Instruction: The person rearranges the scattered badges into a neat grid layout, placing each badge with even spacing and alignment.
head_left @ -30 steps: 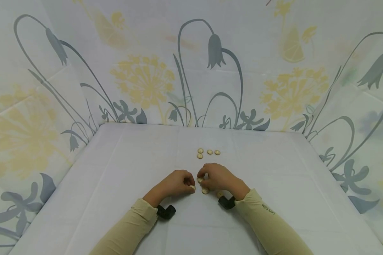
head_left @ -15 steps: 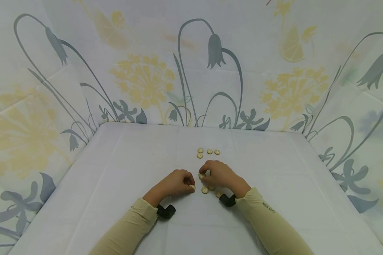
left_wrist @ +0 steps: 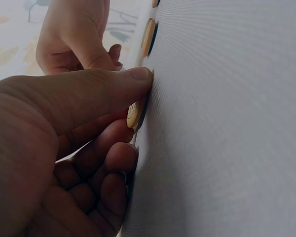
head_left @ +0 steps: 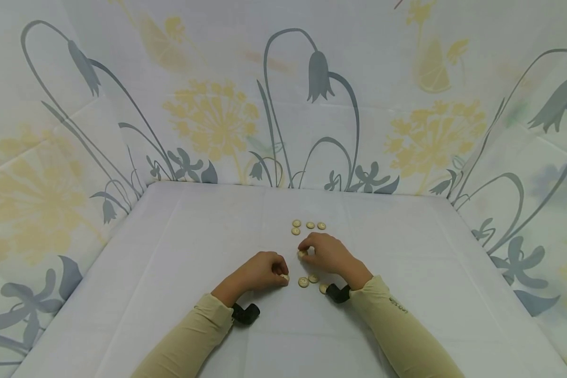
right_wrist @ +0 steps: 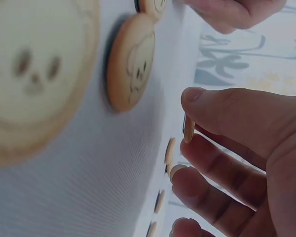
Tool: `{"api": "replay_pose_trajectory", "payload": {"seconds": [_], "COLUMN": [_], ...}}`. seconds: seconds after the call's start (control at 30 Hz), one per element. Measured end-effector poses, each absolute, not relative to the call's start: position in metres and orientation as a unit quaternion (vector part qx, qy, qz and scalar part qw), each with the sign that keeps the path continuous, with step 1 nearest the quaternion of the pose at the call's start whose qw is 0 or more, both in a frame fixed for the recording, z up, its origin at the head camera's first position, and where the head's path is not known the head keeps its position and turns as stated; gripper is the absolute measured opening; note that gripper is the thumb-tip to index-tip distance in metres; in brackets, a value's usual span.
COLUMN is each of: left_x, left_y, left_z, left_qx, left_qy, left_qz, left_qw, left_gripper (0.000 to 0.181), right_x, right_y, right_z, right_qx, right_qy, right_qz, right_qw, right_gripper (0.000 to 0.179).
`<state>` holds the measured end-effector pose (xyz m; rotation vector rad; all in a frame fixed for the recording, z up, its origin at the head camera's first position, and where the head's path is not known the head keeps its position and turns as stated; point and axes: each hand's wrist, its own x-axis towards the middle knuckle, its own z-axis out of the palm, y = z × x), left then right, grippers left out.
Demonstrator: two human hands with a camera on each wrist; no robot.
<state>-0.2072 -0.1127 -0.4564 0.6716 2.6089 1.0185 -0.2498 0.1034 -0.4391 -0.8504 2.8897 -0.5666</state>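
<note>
My left hand (head_left: 263,271) stays low over the white tabletop, pinching a small round wooden disc (left_wrist: 136,111) between thumb and fingers; the disc's edge is at the cloth. To its right and a little farther off, my right hand (head_left: 329,253) pinches another such disc (right_wrist: 189,129) by its edge, seemingly just off the surface. Beneath the right wrist lie three more discs, one at the left (head_left: 303,282), one beside it (head_left: 313,278) and one by the wrist strap (head_left: 323,288). In the right wrist view, the near disc (right_wrist: 133,64) shows a drawn animal face and a dark underside.
Past the right hand, several discs lie flat: three in a row, with the leftmost (head_left: 296,223), middle (head_left: 310,225) and rightmost (head_left: 321,226), plus one disc (head_left: 295,231) just below the leftmost. A flower-printed cloth (head_left: 283,105) walls the table's back and sides.
My right hand has carried its disc away from the left hand, forward toward the far row, uncovering a disc beneath it. The left hand has kept its place.
</note>
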Motion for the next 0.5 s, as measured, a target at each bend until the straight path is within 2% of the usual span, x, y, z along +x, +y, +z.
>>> {"api": "replay_pose_trajectory", "payload": {"seconds": [0.5], "left_x": [-0.207], "left_y": [-0.112], "left_z": [-0.457], "left_qx": [0.230], "left_qy": [0.897], "left_qz": [0.355], "left_qw": [0.133], "left_gripper": [0.012], "right_x": [-0.262], "right_y": [0.108], "right_z": [-0.436], "right_qx": [-0.245], "right_qy": [0.953], "right_qz": [-0.179], "right_qw": [0.015], "right_gripper": [0.023]}}
